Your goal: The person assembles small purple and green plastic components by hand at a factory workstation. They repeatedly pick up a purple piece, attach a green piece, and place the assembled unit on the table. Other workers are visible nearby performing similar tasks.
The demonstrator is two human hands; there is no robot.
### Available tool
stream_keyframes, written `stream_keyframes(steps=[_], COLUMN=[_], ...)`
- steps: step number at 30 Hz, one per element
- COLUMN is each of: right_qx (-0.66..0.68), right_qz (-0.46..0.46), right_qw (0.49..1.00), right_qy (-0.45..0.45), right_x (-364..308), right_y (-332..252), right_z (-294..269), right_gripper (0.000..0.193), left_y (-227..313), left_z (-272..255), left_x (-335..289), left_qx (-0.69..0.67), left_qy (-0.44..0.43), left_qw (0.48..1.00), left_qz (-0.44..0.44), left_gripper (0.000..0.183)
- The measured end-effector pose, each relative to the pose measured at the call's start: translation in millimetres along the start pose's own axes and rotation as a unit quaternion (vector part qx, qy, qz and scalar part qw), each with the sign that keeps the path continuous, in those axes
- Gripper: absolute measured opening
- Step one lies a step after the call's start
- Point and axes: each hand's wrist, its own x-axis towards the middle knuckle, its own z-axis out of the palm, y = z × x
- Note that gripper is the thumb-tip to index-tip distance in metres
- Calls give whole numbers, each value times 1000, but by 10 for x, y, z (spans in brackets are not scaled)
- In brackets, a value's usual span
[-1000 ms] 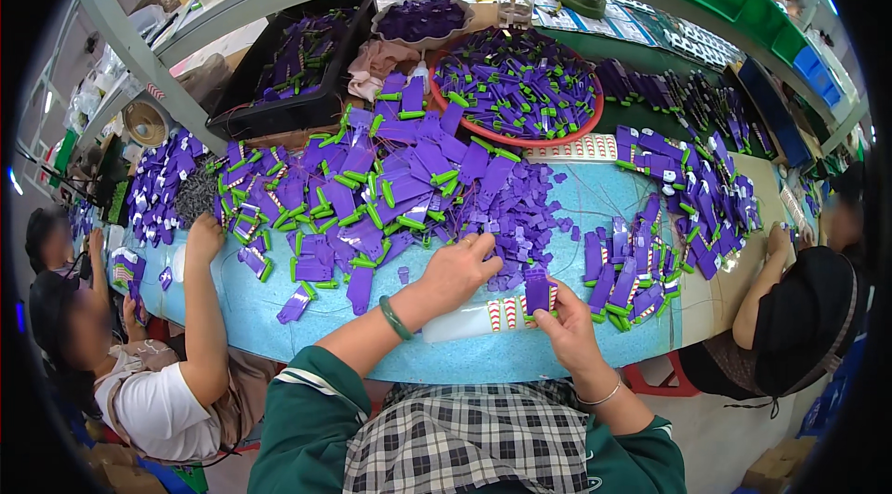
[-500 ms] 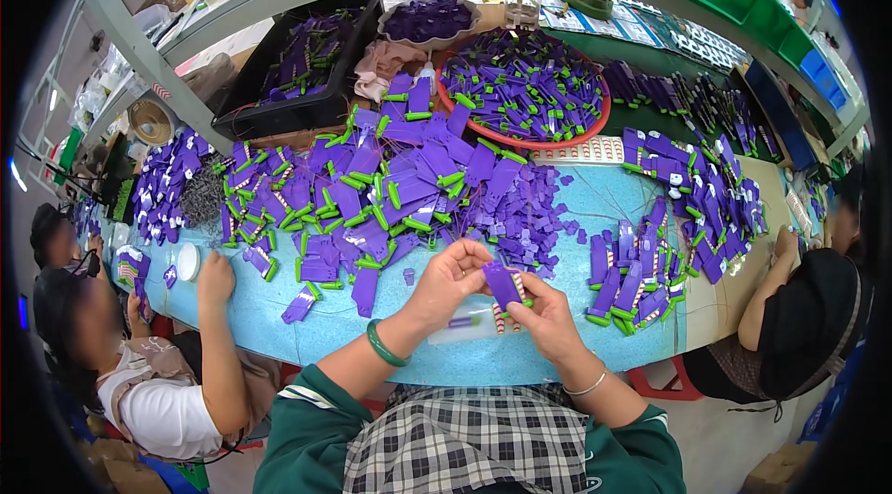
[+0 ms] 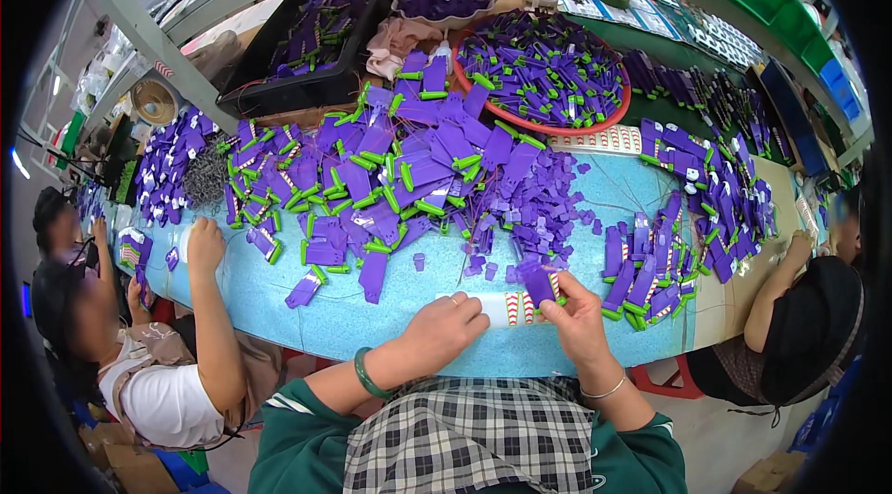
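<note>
My right hand (image 3: 578,316) pinches a small purple plastic piece (image 3: 536,280) just above a white sticker sheet (image 3: 509,307) lying on the blue table (image 3: 409,294). My left hand (image 3: 446,327) rests on the left end of that sheet, fingers curled and pressing it down. A wide heap of purple pieces with green parts (image 3: 400,169) covers the table beyond my hands. A second pile of purple pieces (image 3: 669,234) lies to the right.
A red round basin (image 3: 544,71) and a black tray (image 3: 307,39) hold more purple pieces at the back. One person's arm (image 3: 218,317) reaches in at the left, another person (image 3: 808,327) sits at the right. A metal shelf frame (image 3: 149,39) arches overhead.
My hands drew back from the pile toward me. The right hand now holds one purple piece over the sticker sheet, and the left hand has settled on the sheet.
</note>
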Motion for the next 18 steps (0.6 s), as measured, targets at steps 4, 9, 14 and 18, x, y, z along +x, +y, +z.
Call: stream_keyframes(steps=[4,9,14,18], right_qx=[-63,-68,-73,-120], right_qz=[-16,-23,-23,-57], right_qw=[997,997,996,991], right_qy=[-38,-27,-35,-34], right_x=[-61,-79,-102,-150], right_y=[-141,-169,-96,-96], right_z=[59,76,41,111], right_gripper=[41,41,40,40], left_y=[-75,-37,-67,2], left_z=[-74,-68,46,-4], left_x=[87,46,-1,68], left_qx=[-98,-50,-102,-461], left_qy=[142,62,87,164], left_qw=[984,996,991,856], left_qz=[-38,31,-7,-167], left_gripper=[18,19,21,22])
